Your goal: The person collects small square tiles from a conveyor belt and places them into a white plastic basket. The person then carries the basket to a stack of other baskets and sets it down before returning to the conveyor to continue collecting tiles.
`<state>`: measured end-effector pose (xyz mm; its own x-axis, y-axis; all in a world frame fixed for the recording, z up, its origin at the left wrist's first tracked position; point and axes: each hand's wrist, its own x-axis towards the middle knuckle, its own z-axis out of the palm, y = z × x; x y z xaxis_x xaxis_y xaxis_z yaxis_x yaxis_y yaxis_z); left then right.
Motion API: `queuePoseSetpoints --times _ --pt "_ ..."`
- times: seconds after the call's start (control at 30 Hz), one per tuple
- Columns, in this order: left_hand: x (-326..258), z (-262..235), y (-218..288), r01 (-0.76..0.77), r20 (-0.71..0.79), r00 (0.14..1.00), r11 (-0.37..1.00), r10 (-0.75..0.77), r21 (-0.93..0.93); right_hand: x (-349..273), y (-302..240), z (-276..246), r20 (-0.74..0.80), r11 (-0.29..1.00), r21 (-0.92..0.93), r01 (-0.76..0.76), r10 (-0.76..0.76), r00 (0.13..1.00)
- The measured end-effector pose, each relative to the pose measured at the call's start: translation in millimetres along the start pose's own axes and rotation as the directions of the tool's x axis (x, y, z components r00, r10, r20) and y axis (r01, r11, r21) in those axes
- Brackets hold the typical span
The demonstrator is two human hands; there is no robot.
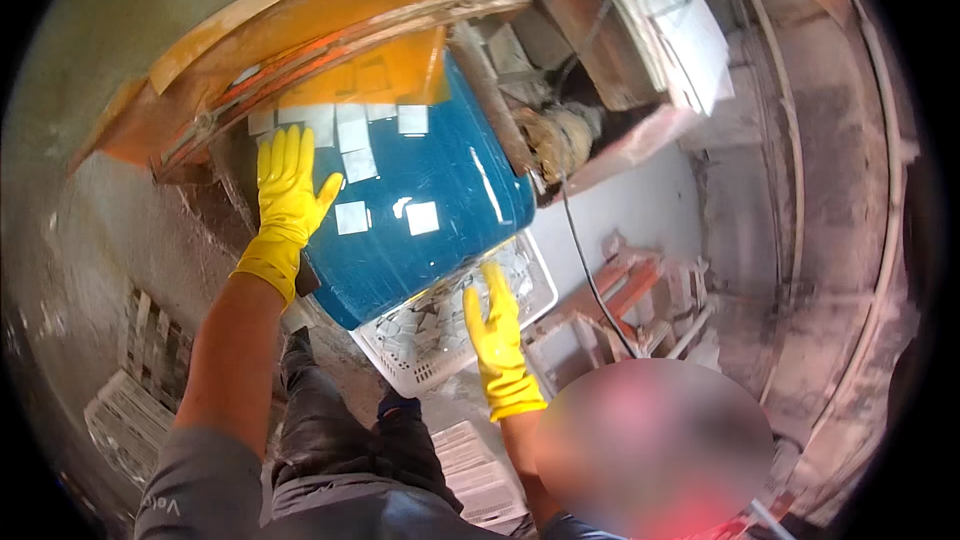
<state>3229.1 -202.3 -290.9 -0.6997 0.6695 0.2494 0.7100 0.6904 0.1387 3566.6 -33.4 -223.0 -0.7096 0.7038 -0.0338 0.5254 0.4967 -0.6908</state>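
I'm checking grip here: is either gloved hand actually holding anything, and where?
Nothing is gripped. The left hand lies flat with open fingers on the blue chute near its left edge; the right hand is open above the white basket of tiles.

Left hand (285, 195) flat on blue chute (420, 210), right hand (497, 335) over white crate (440, 340) of tiles

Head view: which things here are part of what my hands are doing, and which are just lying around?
In hand:
left hand
right hand
blue conveyor belt
square tiles
white basket

Lying about:
empty white crates
black cable
reddish scraps
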Motion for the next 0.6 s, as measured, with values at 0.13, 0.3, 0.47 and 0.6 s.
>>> queuePoseSetpoints --times 0.13,0.3,0.47,0.6 --pt "5 -12 4 0.012 0.021 1.0 0.997 -0.011 -0.075 131 -31 29 -0.102 0.909 -0.205 0.361 -0.387 0.916" --pt "3 -8 4 0.062 0.028 0.998 0.975 -0.057 -0.214 282 -44 113 -0.094 0.695 -0.456 0.556 -0.658 0.747" --pt "7 -10 -2 0.079 0.067 0.996 0.951 -0.062 -0.297 400 -113 227 -0.008 0.692 -0.175 0.7 -0.712 0.702" --pt "10 -19 -9 0.103 0.093 0.993 0.935 -0.076 -0.339 450 -119 236 0.125 0.638 -0.357 0.682 -0.691 0.712"
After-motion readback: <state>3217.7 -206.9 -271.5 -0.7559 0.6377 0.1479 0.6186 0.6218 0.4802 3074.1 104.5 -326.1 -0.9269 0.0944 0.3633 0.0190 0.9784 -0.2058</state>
